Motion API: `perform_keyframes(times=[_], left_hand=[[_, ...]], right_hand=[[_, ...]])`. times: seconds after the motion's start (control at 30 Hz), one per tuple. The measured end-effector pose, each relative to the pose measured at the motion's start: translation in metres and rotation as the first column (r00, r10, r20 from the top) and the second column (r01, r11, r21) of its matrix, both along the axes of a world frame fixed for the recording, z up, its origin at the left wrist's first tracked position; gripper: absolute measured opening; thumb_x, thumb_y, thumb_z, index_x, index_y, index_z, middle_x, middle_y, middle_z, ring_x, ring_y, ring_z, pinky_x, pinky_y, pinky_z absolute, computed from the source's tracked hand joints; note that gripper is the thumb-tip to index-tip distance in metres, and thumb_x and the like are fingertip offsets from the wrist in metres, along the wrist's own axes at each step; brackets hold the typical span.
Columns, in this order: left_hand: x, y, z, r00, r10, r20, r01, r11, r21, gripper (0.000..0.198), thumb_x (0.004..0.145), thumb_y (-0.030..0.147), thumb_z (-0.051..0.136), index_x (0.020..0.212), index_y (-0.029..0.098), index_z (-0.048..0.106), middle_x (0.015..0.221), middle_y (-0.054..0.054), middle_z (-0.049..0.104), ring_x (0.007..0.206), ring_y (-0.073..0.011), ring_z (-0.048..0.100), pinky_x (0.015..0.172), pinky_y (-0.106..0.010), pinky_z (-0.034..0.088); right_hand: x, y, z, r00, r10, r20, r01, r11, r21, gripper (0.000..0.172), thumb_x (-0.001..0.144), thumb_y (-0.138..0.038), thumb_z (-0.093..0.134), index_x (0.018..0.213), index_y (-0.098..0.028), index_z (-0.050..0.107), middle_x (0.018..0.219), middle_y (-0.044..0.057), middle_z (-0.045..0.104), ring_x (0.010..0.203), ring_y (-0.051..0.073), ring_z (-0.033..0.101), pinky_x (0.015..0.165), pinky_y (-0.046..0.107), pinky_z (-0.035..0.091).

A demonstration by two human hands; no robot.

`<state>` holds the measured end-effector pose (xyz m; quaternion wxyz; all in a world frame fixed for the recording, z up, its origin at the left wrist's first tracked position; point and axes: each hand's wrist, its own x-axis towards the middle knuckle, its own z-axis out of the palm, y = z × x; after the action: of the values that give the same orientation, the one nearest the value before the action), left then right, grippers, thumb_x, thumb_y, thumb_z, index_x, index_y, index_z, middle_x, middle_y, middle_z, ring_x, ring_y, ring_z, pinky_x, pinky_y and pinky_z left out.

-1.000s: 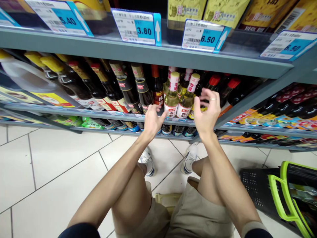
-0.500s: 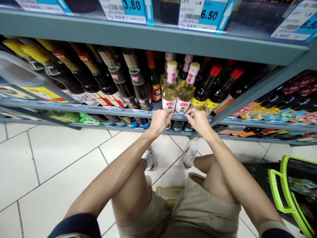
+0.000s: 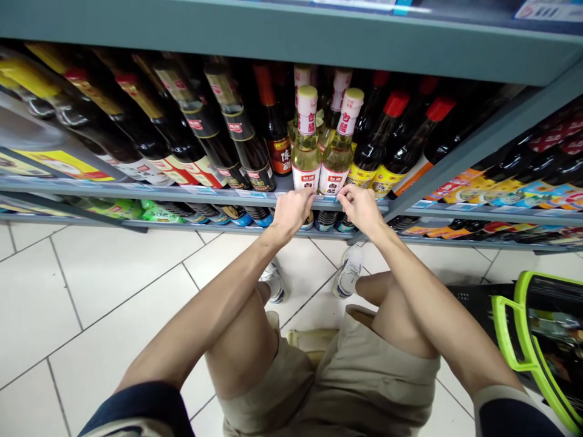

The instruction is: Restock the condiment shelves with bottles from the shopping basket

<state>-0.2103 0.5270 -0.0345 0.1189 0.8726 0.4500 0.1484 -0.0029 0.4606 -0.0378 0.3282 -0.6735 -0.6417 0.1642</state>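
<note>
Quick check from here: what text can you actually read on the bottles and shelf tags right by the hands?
"白醋" on the neck of the left pale-yellow bottle
"白醋" on the neck of the right pale-yellow bottle
"陈" on the label of the dark orange-capped bottle; the rest is blurred
The shelf-edge tags are too small to read

Bright, even light falls on the pale floor tiles (image 3: pixel 113 285), leaving a soft sheen and no hard shadows. The shelf (image 3: pixel 291 42) throws dimness over the bottles (image 3: pixel 195 133) beneath it. Wide-angle distortion bends the shelf toward the frame edges, though focus stays fairly sharp throughout.
</note>
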Motion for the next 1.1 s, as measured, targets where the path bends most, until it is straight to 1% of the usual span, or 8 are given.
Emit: perform_keyframes(times=[0.2, 0.33, 0.43, 0.5, 0.57, 0.7, 0.93, 1.1], left_hand=[[0.002, 0.000, -0.005, 1.000, -0.007, -0.018, 0.008, 0.999, 0.048, 0.031, 0.107, 0.032, 0.047, 0.113, 0.023, 0.076, 0.099, -0.013, 0.081, 0.089, -0.0294, 0.076, 0.073, -0.033, 0.047], [-0.004, -0.002, -0.006, 0.969, -0.049, 0.244, 0.040, 0.998, 0.041, 0.024, 0.105, 0.033, 0.054, 0.113, 0.024, 0.075, 0.096, -0.008, 0.080, 0.082, -0.0222, 0.073, 0.072, -0.030, 0.047], [-0.010, -0.002, 0.010, 0.817, 0.031, 0.576, -0.097, 0.992, 0.085, 0.025, 0.104, 0.039, 0.058, 0.107, 0.019, 0.073, 0.088, -0.005, 0.073, 0.073, -0.0155, 0.066, 0.069, -0.026, 0.048], [-0.013, 0.001, 0.023, 0.671, 0.095, 0.735, -0.219, 0.973, 0.074, 0.027, 0.102, 0.043, 0.060, 0.109, 0.018, 0.070, 0.099, -0.006, 0.070, 0.080, -0.0146, 0.065, 0.070, -0.025, 0.051], [-0.013, 0.007, 0.030, 0.596, 0.121, 0.794, -0.241, 0.970, 0.033, 0.035, 0.099, 0.047, 0.066, 0.119, 0.019, 0.067, 0.118, -0.009, 0.067, 0.095, -0.0167, 0.067, 0.075, -0.025, 0.056], [-0.003, 0.018, 0.020, 0.598, 0.150, 0.787, -0.134, 0.987, -0.086, 0.062, 0.085, 0.053, 0.082, 0.130, 0.018, 0.060, 0.133, -0.015, 0.064, 0.112, -0.0241, 0.069, 0.088, -0.033, 0.061], [0.004, 0.025, 0.008, 0.586, 0.184, 0.789, -0.058, 0.981, -0.185, 0.065, 0.086, 0.055, 0.080, 0.133, 0.017, 0.058, 0.133, -0.016, 0.070, 0.119, -0.0279, 0.071, 0.096, -0.039, 0.063], [-0.002, 0.028, 0.009, 0.597, 0.143, 0.789, 0.029, 0.979, -0.200, 0.064, 0.090, 0.050, 0.076, 0.140, 0.015, 0.058, 0.135, -0.016, 0.072, 0.123, -0.0287, 0.071, 0.101, -0.042, 0.062]], right_hand=[[-0.003, -0.003, 0.001, 0.984, 0.005, 0.179, -0.004, 1.000, -0.007, 0.019, 0.101, -0.027, 0.055, 0.103, -0.019, 0.072, 0.073, 0.003, 0.071, 0.063, 0.018, 0.060, 0.069, 0.029, 0.046], [-0.003, -0.010, 0.008, 0.990, -0.013, 0.139, 0.011, 1.000, 0.015, 0.018, 0.100, -0.028, 0.060, 0.105, -0.017, 0.074, 0.077, 0.004, 0.073, 0.065, 0.017, 0.064, 0.070, 0.029, 0.050], [-0.008, -0.018, 0.028, 0.994, -0.103, -0.046, 0.110, 0.979, 0.171, 0.030, 0.101, -0.041, 0.063, 0.118, -0.018, 0.070, 0.082, 0.003, 0.075, 0.061, 0.016, 0.066, 0.064, 0.029, 0.055], [-0.015, -0.021, 0.045, 0.972, -0.165, -0.169, 0.211, 0.927, 0.309, 0.040, 0.102, -0.050, 0.060, 0.129, -0.020, 0.065, 0.098, 0.005, 0.077, 0.060, 0.014, 0.068, 0.058, 0.028, 0.056], [-0.024, -0.017, 0.059, 0.958, -0.183, -0.221, 0.261, 0.873, 0.411, 0.045, 0.103, -0.052, 0.057, 0.137, -0.023, 0.060, 0.119, 0.009, 0.075, 0.065, 0.014, 0.072, 0.057, 0.027, 0.058], [-0.038, 0.008, 0.067, 0.966, -0.203, -0.160, 0.256, 0.844, 0.471, 0.055, 0.104, -0.055, 0.054, 0.150, -0.025, 0.049, 0.149, 0.018, 0.060, 0.084, 0.021, 0.078, 0.064, 0.032, 0.064], [-0.039, 0.043, 0.049, 0.971, -0.237, -0.035, 0.226, 0.859, 0.458, 0.058, 0.110, -0.057, 0.033, 0.153, -0.019, 0.045, 0.139, 0.020, 0.067, 0.107, 0.029, 0.077, 0.089, 0.043, 0.066], [-0.037, 0.045, 0.055, 0.970, -0.237, 0.050, 0.191, 0.876, 0.442, 0.058, 0.111, -0.056, 0.031, 0.151, -0.019, 0.049, 0.135, 0.020, 0.070, 0.124, 0.033, 0.070, 0.105, 0.049, 0.058]])
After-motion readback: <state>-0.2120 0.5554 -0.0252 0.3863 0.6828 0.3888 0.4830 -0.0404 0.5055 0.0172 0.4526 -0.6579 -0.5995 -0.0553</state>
